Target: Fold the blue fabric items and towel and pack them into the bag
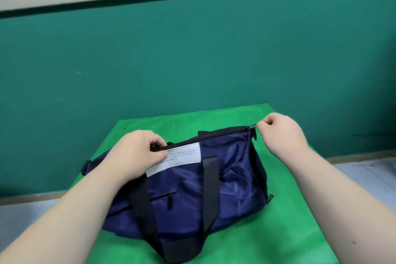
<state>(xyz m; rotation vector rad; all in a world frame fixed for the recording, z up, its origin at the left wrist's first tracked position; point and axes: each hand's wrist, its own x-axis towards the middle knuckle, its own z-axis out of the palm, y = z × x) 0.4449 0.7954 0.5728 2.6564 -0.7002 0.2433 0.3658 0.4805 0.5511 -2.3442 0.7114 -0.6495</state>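
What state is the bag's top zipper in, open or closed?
Closed where visible: the zipper forms one joined black line to the slider pinched by the right hand; the left hand hides the rest.

Navy duffel bag (231,180) sitting centre, running near-left to far-right. Top zip (205,136) lying closed where visible, zip pull (250,128) at far-right end. Black strap handle (211,188) drooping down near side.
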